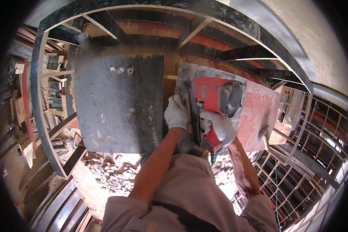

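Note:
My right hand [219, 127], in a pale knit glove, is wrapped round the handle of a red and dark grey nail gun [212, 94]. The nail gun's long dark magazine runs down its left side, and a hose fitting [214, 156] shows at the handle's lower end. My left hand [176, 112], gloved too, rests at the left edge of a worn grey board [212, 70] with its fingers drawn together. What those fingers hold, if anything, is hidden. Left of this hand lies a wide dark panel [118, 96] with several round marks near its top.
A faded red board [258, 116] adjoins the grey one on the right. Around the boards stands a black-edged wooden frame [38, 96] with crosspieces. Wood offcuts [112, 172] cover the floor below. Barred racks [294, 189] stand at right; curved dark strips [62, 205] lie at lower left.

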`<act>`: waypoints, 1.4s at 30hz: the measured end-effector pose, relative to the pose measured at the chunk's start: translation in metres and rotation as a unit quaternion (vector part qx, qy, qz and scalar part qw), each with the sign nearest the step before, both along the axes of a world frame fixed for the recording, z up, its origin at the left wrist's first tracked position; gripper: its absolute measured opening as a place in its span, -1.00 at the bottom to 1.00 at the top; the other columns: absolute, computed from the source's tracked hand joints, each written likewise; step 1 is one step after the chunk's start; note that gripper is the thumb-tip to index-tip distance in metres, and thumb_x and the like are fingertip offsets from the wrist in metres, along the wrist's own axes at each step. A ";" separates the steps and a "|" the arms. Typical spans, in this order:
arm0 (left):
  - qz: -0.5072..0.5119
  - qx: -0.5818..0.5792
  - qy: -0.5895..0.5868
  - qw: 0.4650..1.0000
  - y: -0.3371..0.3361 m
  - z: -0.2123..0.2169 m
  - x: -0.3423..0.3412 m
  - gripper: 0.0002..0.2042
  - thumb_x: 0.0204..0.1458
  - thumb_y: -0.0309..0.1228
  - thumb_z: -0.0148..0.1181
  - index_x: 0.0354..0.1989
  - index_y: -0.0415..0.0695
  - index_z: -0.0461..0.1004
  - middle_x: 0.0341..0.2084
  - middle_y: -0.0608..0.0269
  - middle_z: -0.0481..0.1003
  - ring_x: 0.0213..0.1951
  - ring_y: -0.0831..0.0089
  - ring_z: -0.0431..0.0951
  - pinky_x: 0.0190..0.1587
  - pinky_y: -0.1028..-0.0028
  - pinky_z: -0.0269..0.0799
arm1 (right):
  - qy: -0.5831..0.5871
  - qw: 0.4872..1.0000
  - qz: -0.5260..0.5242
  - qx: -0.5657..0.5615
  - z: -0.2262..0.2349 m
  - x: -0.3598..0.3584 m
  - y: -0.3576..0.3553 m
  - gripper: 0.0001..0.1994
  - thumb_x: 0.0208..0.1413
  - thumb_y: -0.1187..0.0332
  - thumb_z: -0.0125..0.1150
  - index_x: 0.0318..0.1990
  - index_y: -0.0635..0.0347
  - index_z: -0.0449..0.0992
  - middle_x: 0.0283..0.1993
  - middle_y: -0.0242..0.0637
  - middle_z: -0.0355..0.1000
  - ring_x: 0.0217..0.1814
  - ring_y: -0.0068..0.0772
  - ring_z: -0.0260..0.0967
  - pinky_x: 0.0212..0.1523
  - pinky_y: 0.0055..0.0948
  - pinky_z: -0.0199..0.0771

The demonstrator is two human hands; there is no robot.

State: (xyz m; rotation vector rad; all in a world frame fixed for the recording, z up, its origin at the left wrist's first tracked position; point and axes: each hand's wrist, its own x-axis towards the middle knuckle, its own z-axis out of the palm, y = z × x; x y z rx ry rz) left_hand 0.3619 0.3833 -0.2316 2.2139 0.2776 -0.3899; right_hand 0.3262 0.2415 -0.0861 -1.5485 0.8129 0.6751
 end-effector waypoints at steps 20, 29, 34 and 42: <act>-0.021 0.026 0.010 0.999 0.003 0.003 0.008 -0.72 0.38 -0.22 -0.18 -0.02 -0.13 0.39 -0.41 -0.20 0.57 -0.38 -0.23 0.56 -0.36 -0.07 0.43 | -0.050 0.997 0.036 -0.039 -0.004 0.023 0.004 -0.69 0.10 0.55 0.14 0.02 0.25 0.54 -0.42 -0.33 0.44 -0.43 -0.53 0.41 -0.37 -0.49 0.43; -0.004 0.019 -0.029 0.999 0.001 -0.003 0.005 -0.69 0.38 -0.18 -0.17 -0.06 -0.12 0.43 -0.48 -0.16 0.54 -0.41 -0.22 0.55 -0.43 -0.01 0.40 | 0.051 0.997 0.036 -0.047 0.002 0.027 -0.001 -0.62 0.06 0.48 0.20 0.08 0.21 0.50 -0.33 -0.26 0.47 -0.34 -0.41 0.47 -0.36 -0.42 0.46; -0.012 0.048 -0.024 0.998 0.002 -0.002 0.000 -0.67 0.39 -0.16 -0.19 -0.05 -0.14 0.43 -0.49 -0.15 0.54 -0.43 -0.22 0.54 -0.45 -0.02 0.39 | 0.018 0.992 0.092 -0.080 0.000 0.013 -0.011 -0.59 0.01 0.37 0.29 0.07 0.19 0.50 -0.28 -0.26 0.48 -0.33 -0.40 0.48 -0.33 -0.41 0.49; -0.022 0.059 -0.035 0.997 0.003 -0.012 -0.003 -0.65 0.39 -0.14 -0.21 -0.04 -0.15 0.42 -0.48 -0.15 0.54 -0.43 -0.20 0.55 -0.43 -0.02 0.40 | -0.046 0.998 -0.022 0.038 -0.011 -0.003 -0.028 -0.76 0.13 0.36 0.23 -0.06 0.19 0.56 -0.33 -0.35 0.44 -0.40 -0.49 0.39 -0.30 -0.46 0.44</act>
